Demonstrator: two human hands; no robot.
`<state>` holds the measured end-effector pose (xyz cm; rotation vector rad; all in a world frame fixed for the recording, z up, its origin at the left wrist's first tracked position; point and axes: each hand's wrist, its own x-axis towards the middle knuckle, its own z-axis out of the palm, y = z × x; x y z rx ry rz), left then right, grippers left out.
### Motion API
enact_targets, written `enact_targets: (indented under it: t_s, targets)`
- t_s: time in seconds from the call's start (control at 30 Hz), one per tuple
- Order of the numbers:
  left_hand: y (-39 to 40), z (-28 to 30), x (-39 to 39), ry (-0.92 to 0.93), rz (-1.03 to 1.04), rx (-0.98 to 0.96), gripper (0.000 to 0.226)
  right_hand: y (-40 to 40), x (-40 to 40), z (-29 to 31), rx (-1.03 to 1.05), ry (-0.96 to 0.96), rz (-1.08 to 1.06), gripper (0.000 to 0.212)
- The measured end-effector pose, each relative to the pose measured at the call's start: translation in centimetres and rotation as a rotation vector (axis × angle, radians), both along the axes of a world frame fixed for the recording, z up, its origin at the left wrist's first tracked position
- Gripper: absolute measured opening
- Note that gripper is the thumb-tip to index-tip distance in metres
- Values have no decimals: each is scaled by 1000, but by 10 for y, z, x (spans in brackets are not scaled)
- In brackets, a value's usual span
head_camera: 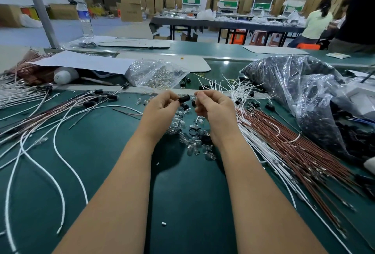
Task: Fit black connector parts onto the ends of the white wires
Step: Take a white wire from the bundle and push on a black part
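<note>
My left hand [162, 102] pinches a small black connector part [184, 99] at its fingertips, held above the green mat. My right hand [213, 104] is curled close beside it, fingertips pinched together on something small that I cannot make out. Loose white wires [233, 87] lie in a heap just behind and right of my hands. More white wires [60, 152] trail across the mat at the left. Under my hands lies a scatter of small clear bulbs [192, 142] and a few black parts.
A bundle of brown wires [294, 148] fans out at the right. A big clear bag of black parts [300, 91] sits at the far right, a bag of clear bulbs [156, 73] behind my hands. Finished wires with black ends [95, 99] lie at the left.
</note>
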<state>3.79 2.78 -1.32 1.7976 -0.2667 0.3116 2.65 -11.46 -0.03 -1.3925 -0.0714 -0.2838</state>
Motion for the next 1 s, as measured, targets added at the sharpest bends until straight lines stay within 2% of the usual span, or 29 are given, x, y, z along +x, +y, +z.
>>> enact_targets:
  t_s: [0.5,0.8,1.0]
  targets:
    - [-2,0,-4,-42,11,22,9,-2,-1,-1,-89,14,-61,12]
    - [2,-1,-1,-115,71,112,3,-3,1,-2,-158,-35,-27,16]
    - [3,0,-2,-110,46,78,11,-1,5,-6,-148,21,-29,19]
